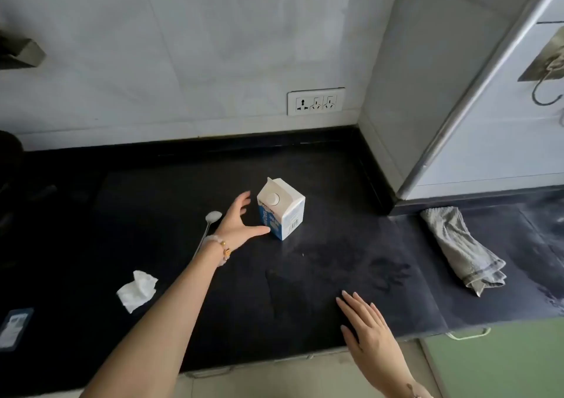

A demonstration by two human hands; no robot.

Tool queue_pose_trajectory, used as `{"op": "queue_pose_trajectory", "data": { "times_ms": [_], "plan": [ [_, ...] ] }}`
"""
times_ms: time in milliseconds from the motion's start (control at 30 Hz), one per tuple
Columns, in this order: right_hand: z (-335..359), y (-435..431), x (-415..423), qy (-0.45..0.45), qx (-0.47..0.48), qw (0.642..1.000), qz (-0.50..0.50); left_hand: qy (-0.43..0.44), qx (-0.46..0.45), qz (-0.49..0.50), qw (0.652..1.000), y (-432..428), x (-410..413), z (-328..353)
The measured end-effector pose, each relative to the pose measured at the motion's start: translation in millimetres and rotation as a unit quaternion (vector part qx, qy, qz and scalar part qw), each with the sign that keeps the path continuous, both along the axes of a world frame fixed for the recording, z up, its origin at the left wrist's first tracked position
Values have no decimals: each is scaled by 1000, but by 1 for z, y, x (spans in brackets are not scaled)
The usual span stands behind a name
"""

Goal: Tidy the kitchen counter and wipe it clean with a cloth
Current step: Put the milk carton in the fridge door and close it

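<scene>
A white and blue milk carton (282,211) stands upright in the middle of the black counter (320,171). My left hand (239,222) is open just left of the carton, thumb and fingers spread toward it, not gripping it. My right hand (367,327) lies flat and open on the counter near the front edge. A grey cloth (460,248) lies crumpled at the right. A white spoon (210,223) lies behind my left wrist, and a crumpled white tissue (137,289) sits at the front left.
A small dark packet (13,327) lies at the far left front. A wall socket (316,101) is above the counter's back edge. A tiled pillar corner (393,141) juts in at the right. Green drawers (500,364) are below the counter's right part.
</scene>
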State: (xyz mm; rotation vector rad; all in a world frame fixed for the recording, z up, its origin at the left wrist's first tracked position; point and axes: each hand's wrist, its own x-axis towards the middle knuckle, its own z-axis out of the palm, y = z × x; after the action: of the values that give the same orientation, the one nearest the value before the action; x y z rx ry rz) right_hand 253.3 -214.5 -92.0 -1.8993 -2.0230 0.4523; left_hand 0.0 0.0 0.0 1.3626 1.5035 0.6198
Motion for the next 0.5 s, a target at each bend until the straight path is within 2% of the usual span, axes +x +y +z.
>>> {"op": "queue_pose_trajectory", "data": {
  "times_ms": [100,333,500],
  "plan": [
    [3,4,2,-16,3,1000,2,-7,20,-24,999,7,12,-5],
    [2,1,0,-11,-16,1000,1,-77,69,65,993,-4,45,-11],
    [2,1,1,-7,-18,1000,1,-82,75,88,990,-9,49,-6]
  ]
}}
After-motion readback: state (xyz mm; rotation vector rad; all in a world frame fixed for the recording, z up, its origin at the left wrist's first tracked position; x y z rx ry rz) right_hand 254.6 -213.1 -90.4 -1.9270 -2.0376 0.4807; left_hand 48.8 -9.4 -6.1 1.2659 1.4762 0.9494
